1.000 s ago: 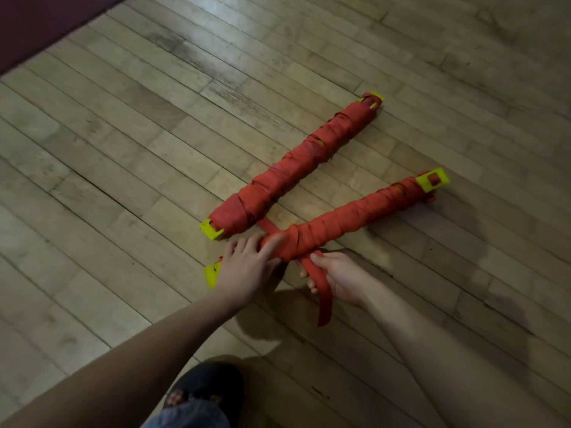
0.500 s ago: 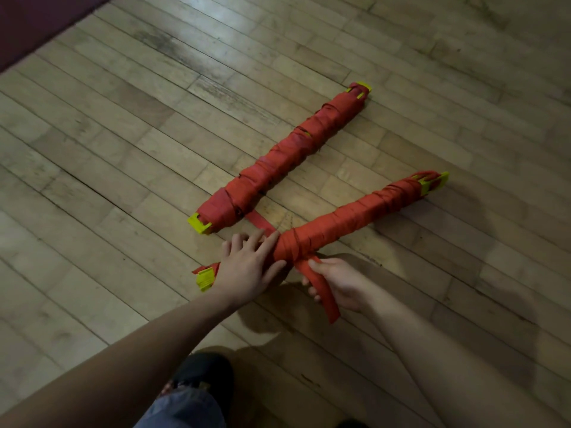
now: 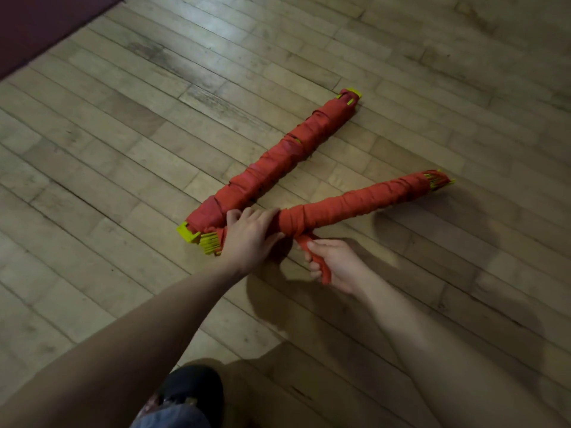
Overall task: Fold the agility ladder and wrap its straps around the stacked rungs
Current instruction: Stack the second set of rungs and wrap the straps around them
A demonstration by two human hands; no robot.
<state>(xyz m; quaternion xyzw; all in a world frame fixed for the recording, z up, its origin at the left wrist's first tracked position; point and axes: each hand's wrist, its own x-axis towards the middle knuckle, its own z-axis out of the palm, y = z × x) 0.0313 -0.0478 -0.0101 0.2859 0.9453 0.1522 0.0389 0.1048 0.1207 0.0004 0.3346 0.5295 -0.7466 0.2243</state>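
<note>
Two bundles of stacked yellow rungs, each wound in red strap, lie on the wooden floor (image 3: 129, 168) in the middle of the frame, forming a narrow V that opens toward the upper right. The far bundle (image 3: 278, 162) runs from a yellow end near centre left up to the upper right; it lies untouched by either hand as far as can be seen. The near bundle (image 3: 355, 205) stretches from centre to the right edge area, its yellow rung tips showing at the far right end and again at the near end, just beside the far bundle's yellow end. The left hand (image 3: 251, 236) lies over the near end of this bundle, fingers bent around the wrapped part, gripping it. Just below and to the right of it, the right hand (image 3: 333, 264) is closed around the loose strap end (image 3: 312, 242), which runs taut from the underside of the bundle down into the fist, with a short red tail sticking out below. A dark shoe (image 3: 191, 387) shows at the bottom centre, and a dark red mat (image 3: 37, 23) fills the upper left corner.
</note>
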